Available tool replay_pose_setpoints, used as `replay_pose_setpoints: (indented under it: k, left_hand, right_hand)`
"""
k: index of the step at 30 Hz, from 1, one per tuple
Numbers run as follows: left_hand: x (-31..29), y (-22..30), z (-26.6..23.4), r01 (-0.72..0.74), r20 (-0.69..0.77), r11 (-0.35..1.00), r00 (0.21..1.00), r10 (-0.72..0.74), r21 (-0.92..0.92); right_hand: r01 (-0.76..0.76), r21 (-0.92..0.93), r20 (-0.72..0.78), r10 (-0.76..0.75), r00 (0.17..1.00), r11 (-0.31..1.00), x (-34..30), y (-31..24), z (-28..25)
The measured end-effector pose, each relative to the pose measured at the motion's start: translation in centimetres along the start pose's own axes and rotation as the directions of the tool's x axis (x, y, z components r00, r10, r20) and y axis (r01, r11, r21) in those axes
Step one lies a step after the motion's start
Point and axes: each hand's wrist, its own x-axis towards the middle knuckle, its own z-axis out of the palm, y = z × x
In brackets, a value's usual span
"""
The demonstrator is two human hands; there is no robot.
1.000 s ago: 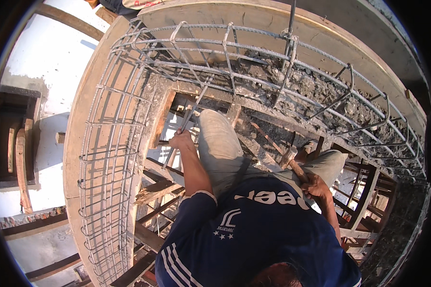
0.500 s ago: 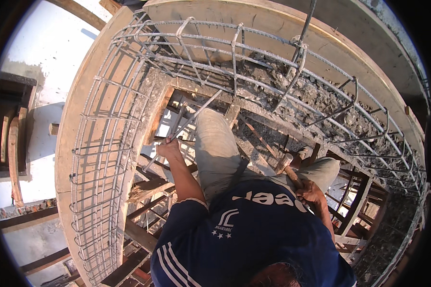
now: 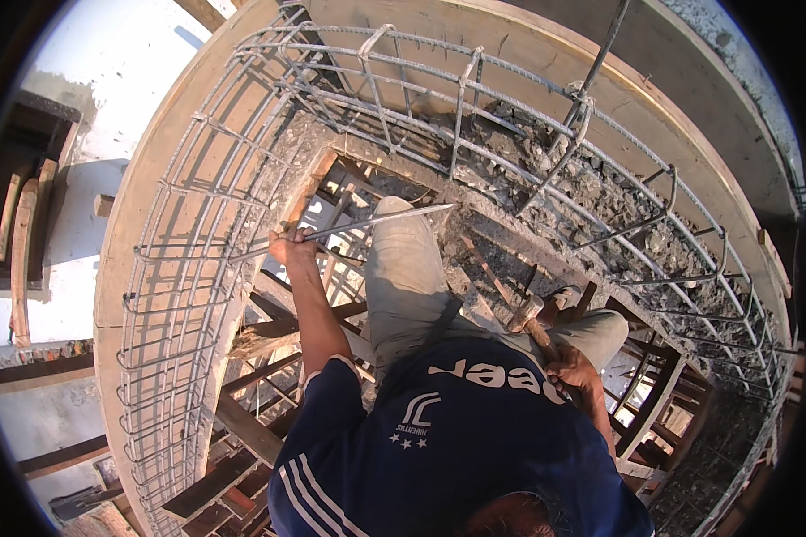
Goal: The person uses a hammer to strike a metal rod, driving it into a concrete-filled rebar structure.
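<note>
My left hand (image 3: pixel 292 248) is closed around a long, thin metal chisel bar (image 3: pixel 376 220). Its tapered end reaches right across my left knee, and its other end overlaps the upright rebar cage at the left in view. In my right hand (image 3: pixel 576 372), held low by my right thigh, is the wooden handle of a hammer (image 3: pixel 527 313). The hammer's head points up and left, near my lap, apart from the bar. Both legs are bent, with the left knee (image 3: pixel 394 215) close to the bar's point.
A curved rebar cage (image 3: pixel 464 107) runs along the far side, with rough broken concrete (image 3: pixel 591 183) inside it. Another cage (image 3: pixel 184 224) stands along the curved formwork board (image 3: pixel 121 242) on the left. Below me are gaps between timber pieces (image 3: pixel 246 430). One bar (image 3: pixel 607 45) sticks upward.
The chisel bar has swung from a steep slant to nearly level, its point moving right and nearer. My left hand has shifted slightly up and left. The hammer stays in my right hand.
</note>
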Motion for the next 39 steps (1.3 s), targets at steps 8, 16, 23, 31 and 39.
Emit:
replay_pose_setpoints:
  k: [8, 16, 23, 31, 39]
  left_hand:
    - [3.5, -2.4, 0.9, -0.217, -0.312, 0.955, 0.939, 0.147, -0.203]
    - [6.7, -3.2, -7.4, -0.34, -0.387, 0.842, 0.906, 0.173, -0.42]
    - [4.4, 0.7, -5.5, -0.398, -0.477, 0.735, 0.871, 0.116, -0.548]
    - [9.1, -1.8, -2.1, -0.313, -0.242, 0.753, 0.948, 0.208, -0.578]
    - [7.6, -3.8, -6.2, -0.215, -0.311, 0.827, 0.949, 0.051, -0.52]
  right_hand:
    - [0.066, -0.08, -0.076, -0.072, 0.994, 0.995, 0.3, 0.8, 0.4]
    - [0.069, -0.033, -0.057, -0.071, 0.996, 0.997, 0.2, 1.4, 0.4]
    - [0.028, -0.105, -0.067, -0.035, 0.997, 0.994, -1.1, -0.6, 0.3]
    - [0.017, -0.055, -0.036, -0.019, 0.999, 0.998, -0.1, -0.2, 0.2]
    - [-0.04, -0.115, -0.087, 0.03, 0.996, 0.993, -0.1, -0.3, 0.8]
